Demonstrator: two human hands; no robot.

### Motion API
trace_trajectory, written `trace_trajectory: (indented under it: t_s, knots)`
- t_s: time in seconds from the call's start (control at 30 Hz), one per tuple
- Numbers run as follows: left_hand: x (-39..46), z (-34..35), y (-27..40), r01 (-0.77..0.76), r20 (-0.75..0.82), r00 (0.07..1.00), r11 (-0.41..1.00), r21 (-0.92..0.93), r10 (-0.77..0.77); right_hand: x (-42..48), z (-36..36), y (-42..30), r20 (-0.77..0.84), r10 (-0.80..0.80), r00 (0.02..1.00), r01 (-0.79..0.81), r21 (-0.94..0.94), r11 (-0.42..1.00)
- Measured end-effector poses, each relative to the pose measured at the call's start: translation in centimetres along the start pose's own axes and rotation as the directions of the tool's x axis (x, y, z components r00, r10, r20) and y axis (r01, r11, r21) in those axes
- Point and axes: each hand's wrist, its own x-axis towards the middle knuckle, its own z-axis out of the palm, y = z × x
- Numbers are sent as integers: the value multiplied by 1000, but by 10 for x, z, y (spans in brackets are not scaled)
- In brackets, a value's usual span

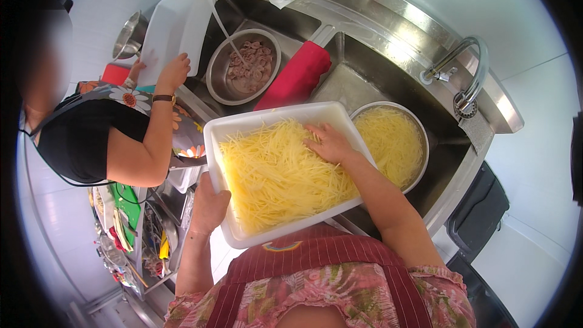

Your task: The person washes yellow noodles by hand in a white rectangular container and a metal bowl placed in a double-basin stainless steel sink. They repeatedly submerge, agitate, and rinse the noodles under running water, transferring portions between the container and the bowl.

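A white plastic tray (340, 113) full of pale yellow shredded vegetable (287, 173), possibly potato, is in front of my body. My left hand (210, 207) grips its left wall, thumb over the rim. Inside the tray, my right hand (331, 144) rests with fingers spread at the upper right of the shreds; whether it grasps any cannot be told. Beyond the tray's right side, a round metal bowl (426, 146) with more of these shreds stands in the right sink basin (360, 79), partly hidden by the tray and my forearm.
At left a co-worker holds a white tub (175, 32). Water runs into a metal bowl (212, 73) of sliced meat in the left basin. A red cloth (296, 75) drapes over the divider. A curved faucet (478, 64) rises at right. A cluttered shelf holds a green board (126, 205).
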Motion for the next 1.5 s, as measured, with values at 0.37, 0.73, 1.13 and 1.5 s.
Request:
trace_trajectory:
  t_s: [0.37,0.73,1.13,1.5]
  knots:
    - [3,1,-5,-7,14,1000,1000,-12,7,1,3,4,-9,-13,1000,14,13,1000]
    - [1,-3,12,4,27,1000,999,-51,-3,0,3,3,-2,-18,1000,18,11,1000]
    - [5,-3,12,-26,32,999,997,-70,29,4,6,6,16,-12,1000,12,-8,1000]
    - [5,-5,14,-39,35,999,998,-40,40,4,11,8,34,-4,999,3,19,1000]
